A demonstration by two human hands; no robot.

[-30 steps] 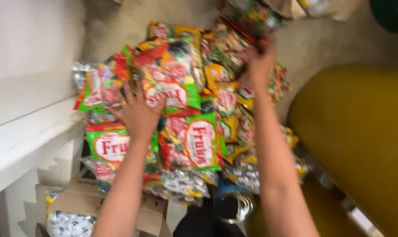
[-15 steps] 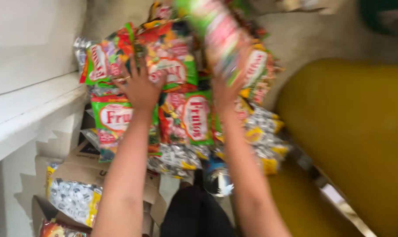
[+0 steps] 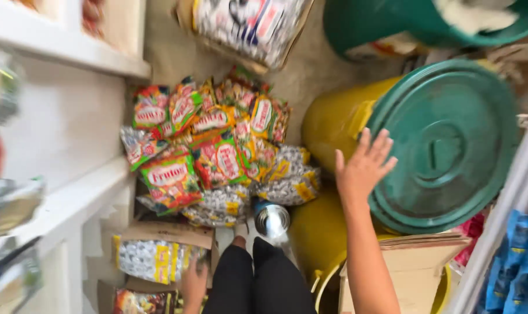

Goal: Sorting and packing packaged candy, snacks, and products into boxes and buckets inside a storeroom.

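A heap of colourful snack packets (image 3: 208, 148) lies on the floor against a white shelf unit, with silver-and-yellow packets (image 3: 287, 180) along its near edge. My right hand (image 3: 363, 168) is raised with fingers spread and holds nothing, its fingertips at the rim of a green lid (image 3: 450, 145) on a yellow barrel (image 3: 328, 116). My left hand (image 3: 194, 285) is low at the bottom of the view, resting at the edge of a cardboard box (image 3: 165, 235) that holds a silver packet bag (image 3: 150, 259). Blur hides its fingers.
White shelves (image 3: 72, 197) run down the left. A green tub (image 3: 403, 23) and a box of packets (image 3: 246, 26) stand at the far side. My dark-trousered legs (image 3: 255, 279), a shiny round tin (image 3: 272, 220), flat cardboard (image 3: 421, 256) and blue packets (image 3: 514, 273) are close by.
Both hands have left the packet heap. My right hand moved right to the green lid, and my left hand dropped to the cardboard box. The view has pulled back.
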